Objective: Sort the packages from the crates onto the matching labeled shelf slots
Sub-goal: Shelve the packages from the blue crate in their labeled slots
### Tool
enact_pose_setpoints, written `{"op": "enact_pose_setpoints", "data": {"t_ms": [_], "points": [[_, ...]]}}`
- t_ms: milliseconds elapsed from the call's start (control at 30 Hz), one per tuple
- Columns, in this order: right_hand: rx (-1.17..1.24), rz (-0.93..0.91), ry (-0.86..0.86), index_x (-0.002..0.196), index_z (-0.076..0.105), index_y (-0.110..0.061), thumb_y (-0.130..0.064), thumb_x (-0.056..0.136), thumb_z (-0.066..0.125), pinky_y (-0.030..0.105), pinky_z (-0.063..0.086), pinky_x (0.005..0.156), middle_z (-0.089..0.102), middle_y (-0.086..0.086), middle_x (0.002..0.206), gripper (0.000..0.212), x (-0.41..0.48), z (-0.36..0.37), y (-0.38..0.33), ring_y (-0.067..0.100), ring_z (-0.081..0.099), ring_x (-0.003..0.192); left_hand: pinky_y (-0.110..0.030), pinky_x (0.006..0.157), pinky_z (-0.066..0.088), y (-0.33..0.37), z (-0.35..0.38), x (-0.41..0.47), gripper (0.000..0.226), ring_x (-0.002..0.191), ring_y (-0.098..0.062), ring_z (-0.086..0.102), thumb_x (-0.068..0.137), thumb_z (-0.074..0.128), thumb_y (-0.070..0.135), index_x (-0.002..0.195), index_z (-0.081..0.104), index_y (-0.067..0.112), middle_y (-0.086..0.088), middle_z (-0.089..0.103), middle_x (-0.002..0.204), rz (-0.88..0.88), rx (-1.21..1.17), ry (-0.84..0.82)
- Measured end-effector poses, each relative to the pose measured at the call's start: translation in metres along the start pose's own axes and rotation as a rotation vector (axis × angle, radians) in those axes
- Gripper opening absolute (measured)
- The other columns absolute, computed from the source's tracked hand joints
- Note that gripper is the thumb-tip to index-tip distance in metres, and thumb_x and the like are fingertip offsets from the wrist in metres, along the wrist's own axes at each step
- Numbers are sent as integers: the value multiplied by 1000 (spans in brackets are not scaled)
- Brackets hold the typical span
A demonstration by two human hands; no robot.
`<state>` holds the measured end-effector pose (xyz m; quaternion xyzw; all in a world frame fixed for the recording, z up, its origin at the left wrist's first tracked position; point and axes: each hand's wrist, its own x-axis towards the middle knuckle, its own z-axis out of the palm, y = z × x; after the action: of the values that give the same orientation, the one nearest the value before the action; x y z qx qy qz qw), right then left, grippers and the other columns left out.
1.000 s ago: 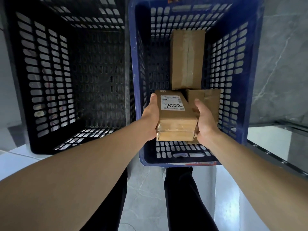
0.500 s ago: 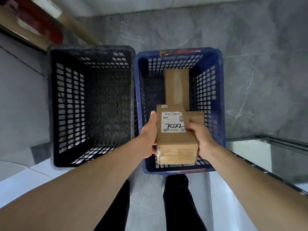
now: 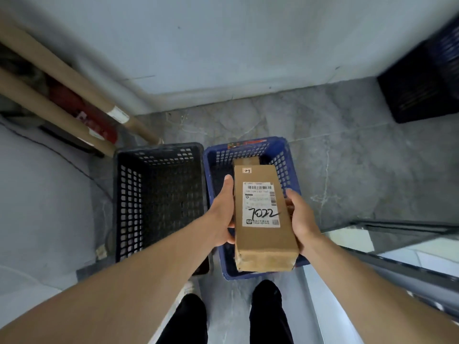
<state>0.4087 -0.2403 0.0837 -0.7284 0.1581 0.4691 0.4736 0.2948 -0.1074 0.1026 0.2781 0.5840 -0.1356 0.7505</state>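
— Left hand [image 3: 221, 216] and right hand [image 3: 302, 220] clamp the box [image 3: 263, 240] by its long sides, over the blue crate [image 3: 288, 167].
— If either grip slackens, it could tip and drop onto the package [image 3: 246, 161] below.

Two cardboard tubes [image 3: 64, 70] lean left of white wall [image 3: 223, 45], red object [image 3: 99, 125] between them; grey marble floor [image 3: 323, 145] below wall, glass panel [image 3: 397, 244] lower right.

Grey marble-look floor [image 3: 347, 157] meets a plain pale wall [image 3: 223, 45], long cardboard tubes [image 3: 62, 70] lean at left, a dark-framed glass panel [image 3: 409, 234] sits lower right.
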Motion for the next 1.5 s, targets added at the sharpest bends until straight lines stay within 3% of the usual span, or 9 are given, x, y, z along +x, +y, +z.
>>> {"op": "enact_pose_setpoints", "data": {"t_ms": [233,300,433,600,933,1033,1167,1300,1500], "points": [[-26,-259,70,65,62,-22,-73,75,47,64,51,93,69,14,80,54,-91,7,-40,36,64,78,-63,106,39,37,3,-102,78,111,-35,63,91,20,83,94,72,23,-12,73,104,116,100,-82],[-12,-283,113,70,64,-13,-75,76,45,63,51,95,75,15,87,65,-114,6,-49,41,71,87,-60,101,41,45,6,-129,81,110,-35,63,89,20,84,99,71,23,-14,72,110,136,122,-94],[53,-314,152,85,80,-29,-78,85,41,57,54,100,80,2,96,62,-161,-2,-66,29,75,96,-58,90,40,54,16,-177,79,106,-34,63,88,19,86,100,68,24,-14,73,109,201,160,-100],[126,-388,164,81,72,-22,-55,107,37,42,52,76,74,-2,70,55,-211,-19,-88,21,71,71,-63,102,40,48,34,-239,68,101,-33,64,91,22,82,94,66,31,-11,72,106,307,158,-79],[228,-591,164,71,65,-19,-50,109,34,48,53,78,71,1,69,58,-319,-54,-119,23,67,70,-58,98,47,42,69,-359,66,101,-35,64,93,20,80,101,63,30,-12,69,108,506,217,-123],[283,-629,229,75,64,-17,-60,102,39,52,54,89,73,3,78,56,-356,-59,-127,29,69,83,-58,101,46,41,78,-383,65,105,-36,63,93,20,79,106,60,30,-9,66,106,528,249,-173],[333,-690,289,85,56,-15,-66,92,38,53,52,84,64,10,82,54,-393,-69,-130,30,60,80,-53,92,47,39,89,-413,68,89,-30,63,94,18,78,95,64,26,-11,65,95,569,319,-236],[347,-723,379,82,57,-16,-81,70,37,53,52,89,65,13,84,69,-421,-75,-129,28,61,82,-60,106,39,37,94,-438,70,96,-30,64,94,16,78,98,63,27,-8,65,90,601,395,-308],[438,-696,520,95,67,-18,-80,67,41,60,53,99,71,11,106,73,-464,-83,-128,35,68,103,-50,94,45,32,104,-467,71,82,-27,60,95,16,77,98,62,24,-11,64,94,634,448,-397]]}}
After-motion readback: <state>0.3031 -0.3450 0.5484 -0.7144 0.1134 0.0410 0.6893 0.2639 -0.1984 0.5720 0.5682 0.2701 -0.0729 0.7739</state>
